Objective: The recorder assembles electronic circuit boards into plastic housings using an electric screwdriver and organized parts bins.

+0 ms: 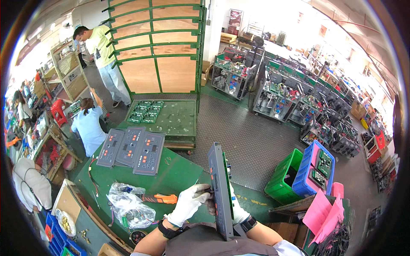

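A dark grey control panel (219,192) stands on edge, nearly upright, in front of my body. A green circuit board (229,187) is fixed along its right side. My right hand (239,210), in a white glove, grips the panel from the board side, its fingers partly hidden. My left hand (190,204), also gloved, is at the panel's front face with its fingers pinched together. Something small and dark is at those fingertips, too hidden to name. To the left, an orange-handled tool (160,199) lies beside a clear plastic bag (128,205) of parts.
Three grey control panels (144,152) lie on the green table (181,168). Beyond it, several circuit boards (145,112) rest on a green rack (179,123). At right stand a green bin (285,181), a blue crate (305,166) with boards, and pink sheets (322,217). A person in blue (89,128) crouches at left.
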Motion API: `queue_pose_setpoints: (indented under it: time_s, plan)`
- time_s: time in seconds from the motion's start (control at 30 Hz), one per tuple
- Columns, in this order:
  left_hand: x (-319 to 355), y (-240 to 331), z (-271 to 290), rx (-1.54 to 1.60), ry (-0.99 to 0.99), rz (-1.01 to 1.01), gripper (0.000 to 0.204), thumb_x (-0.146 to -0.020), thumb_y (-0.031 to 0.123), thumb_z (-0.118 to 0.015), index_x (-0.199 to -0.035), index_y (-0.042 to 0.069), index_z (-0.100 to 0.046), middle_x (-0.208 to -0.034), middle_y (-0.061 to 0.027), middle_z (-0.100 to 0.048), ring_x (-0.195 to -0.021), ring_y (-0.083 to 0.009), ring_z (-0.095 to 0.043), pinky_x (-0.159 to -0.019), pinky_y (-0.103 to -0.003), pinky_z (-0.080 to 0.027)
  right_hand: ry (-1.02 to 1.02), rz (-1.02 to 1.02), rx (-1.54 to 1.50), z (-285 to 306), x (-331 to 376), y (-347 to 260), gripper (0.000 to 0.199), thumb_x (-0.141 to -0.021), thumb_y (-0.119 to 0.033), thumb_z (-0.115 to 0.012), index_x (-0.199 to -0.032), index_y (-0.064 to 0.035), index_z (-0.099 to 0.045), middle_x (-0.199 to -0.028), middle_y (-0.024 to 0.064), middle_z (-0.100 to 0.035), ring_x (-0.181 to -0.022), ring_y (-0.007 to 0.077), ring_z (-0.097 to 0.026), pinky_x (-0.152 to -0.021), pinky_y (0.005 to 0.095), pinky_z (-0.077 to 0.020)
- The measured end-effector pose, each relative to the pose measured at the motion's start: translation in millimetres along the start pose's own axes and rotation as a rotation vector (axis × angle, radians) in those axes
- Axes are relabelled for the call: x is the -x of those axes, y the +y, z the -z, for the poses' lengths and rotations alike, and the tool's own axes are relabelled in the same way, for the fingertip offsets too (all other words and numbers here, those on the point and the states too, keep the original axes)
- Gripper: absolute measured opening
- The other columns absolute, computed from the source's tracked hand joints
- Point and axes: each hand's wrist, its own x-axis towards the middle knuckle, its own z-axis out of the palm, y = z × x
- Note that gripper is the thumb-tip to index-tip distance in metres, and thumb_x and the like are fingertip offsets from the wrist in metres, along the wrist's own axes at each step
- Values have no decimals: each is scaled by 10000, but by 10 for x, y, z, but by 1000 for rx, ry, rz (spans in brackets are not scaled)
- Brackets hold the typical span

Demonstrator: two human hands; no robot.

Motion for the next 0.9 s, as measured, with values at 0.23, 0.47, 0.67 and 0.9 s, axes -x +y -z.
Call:
queue_pose_setpoints:
  time_s: [0.23,0.47,0.67,0.9]
  plan:
    - [-3,10,36,149,-61,29,349,-915,2,-548,-1243,-99,-489,-1106,-156,-619,-967,-193,-644,-798,-277,-539,68,-25,-37,-133,44,-35,843,-864,-771,-266,-1084,-31,-602,-864,127,-645,-633,224,-574,-585,351,-485]
    - [4,59,-18,54,-50,30,347,-921,10,-549,-1241,-105,-481,-1092,-164,-621,-935,-182,-640,-807,-276,-531,21,26,0,-65,62,-8,823,-864,-768,-284,-1064,-36,-601,-800,110,-617,-629,229,-570,-582,357,-481]
    - [-23,19,-55,57,-57,51,339,-925,10,-535,-1235,-118,-480,-1070,-162,-629,-937,-183,-641,-796,-283,-538,109,17,-8,-18,77,-11,793,-878,-748,-296,-1029,-31,-601,-775,107,-606,-610,237,-560,-578,362,-477]
    - [-56,86,-117,86,-77,44,338,-951,64,-495,-1231,-124,-479,-1074,-180,-636,-921,-196,-652,-793,-298,-544,-64,-1,-9,17,93,-100,770,-890,-730,-293,-1039,-43,-608,-788,106,-613,-615,234,-568,-602,362,-497]
